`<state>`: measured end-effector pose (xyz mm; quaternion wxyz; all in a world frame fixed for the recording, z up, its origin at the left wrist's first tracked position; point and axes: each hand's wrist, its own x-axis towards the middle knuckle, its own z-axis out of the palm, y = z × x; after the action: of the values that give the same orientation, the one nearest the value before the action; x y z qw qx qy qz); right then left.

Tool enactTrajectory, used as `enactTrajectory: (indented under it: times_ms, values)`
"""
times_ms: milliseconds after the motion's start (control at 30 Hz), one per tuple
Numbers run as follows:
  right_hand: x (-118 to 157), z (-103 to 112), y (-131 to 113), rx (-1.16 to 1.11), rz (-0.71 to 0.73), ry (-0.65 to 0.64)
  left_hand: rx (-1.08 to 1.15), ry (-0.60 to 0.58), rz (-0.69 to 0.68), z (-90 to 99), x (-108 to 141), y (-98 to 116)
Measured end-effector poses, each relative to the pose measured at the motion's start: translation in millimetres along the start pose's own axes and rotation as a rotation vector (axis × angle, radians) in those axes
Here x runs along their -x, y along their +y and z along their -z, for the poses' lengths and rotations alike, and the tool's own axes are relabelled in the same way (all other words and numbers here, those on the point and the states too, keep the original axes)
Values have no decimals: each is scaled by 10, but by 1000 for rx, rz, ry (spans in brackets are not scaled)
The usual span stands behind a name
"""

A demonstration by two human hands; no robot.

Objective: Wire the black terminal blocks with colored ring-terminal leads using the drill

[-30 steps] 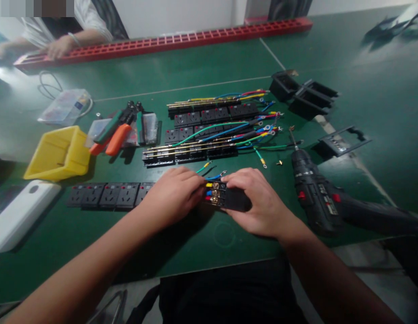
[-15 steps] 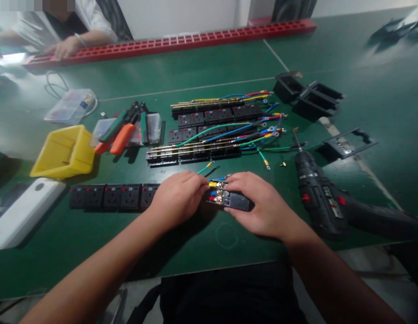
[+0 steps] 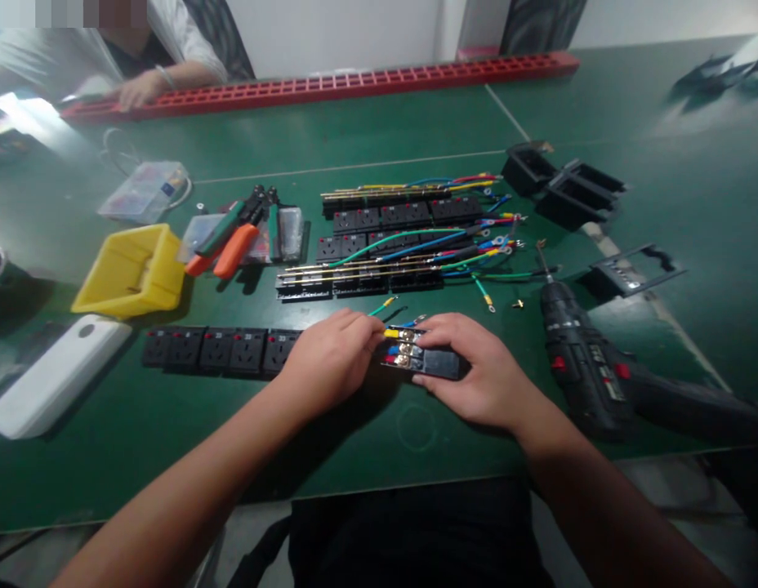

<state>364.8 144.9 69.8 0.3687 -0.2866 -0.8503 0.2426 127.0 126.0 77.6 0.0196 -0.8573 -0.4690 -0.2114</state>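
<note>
My right hand (image 3: 486, 371) is closed around a small black terminal block (image 3: 440, 363) with brass screw terminals, its thumb and fingers at the block's edges. At the block's left end, my left hand (image 3: 330, 355) pinches a wire by its yellow-sleeved end (image 3: 391, 333). Blue and red sleeves show below the yellow one at the same terminals. The wires' length lies hidden behind my left fingers. Left of that hand runs a row of black socket modules (image 3: 216, 351), partly covered by it. A green wire end (image 3: 382, 306) pokes out beyond my knuckles.
Wired socket strips (image 3: 360, 282) lie ahead. A power drill (image 3: 581, 359) and black frames (image 3: 578, 192) are on the right. Leftward are crimping pliers (image 3: 238, 245), a yellow bin (image 3: 131, 273) and a white case (image 3: 60, 376). A co-worker's hand (image 3: 143, 88) rests on a red slotted duct (image 3: 354, 86).
The view has shifted slightly, so the table things appear a little further right. Both hands keep their hold on the wire and the terminal block.
</note>
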Motion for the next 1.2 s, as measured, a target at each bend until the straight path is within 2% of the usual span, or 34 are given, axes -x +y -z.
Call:
enactTrajectory:
  times_ms: [100,233,400,633,733,967,1200]
  values:
    - [-8,17,-3,7,29,3,-6,23,-2,-4,-4,-12]
    - [-4,27,-15,22,40,-8,-71,-12,-53,15,-11,-6]
    - [16,15,4,39,14,-28,-207,-85,-72,77,-23,17]
    - [44,-10,50,85,-57,-46,-235,-76,-186,97,-50,-8]
    - [53,-6,40,109,-83,-62,-200,-36,-236,89,-40,-36]
    - [39,10,-15,46,-49,-63,-97,83,-252,78,-19,-75]
    - [4,-7,0,118,-142,-3,-28,165,-245,43,-29,-74]
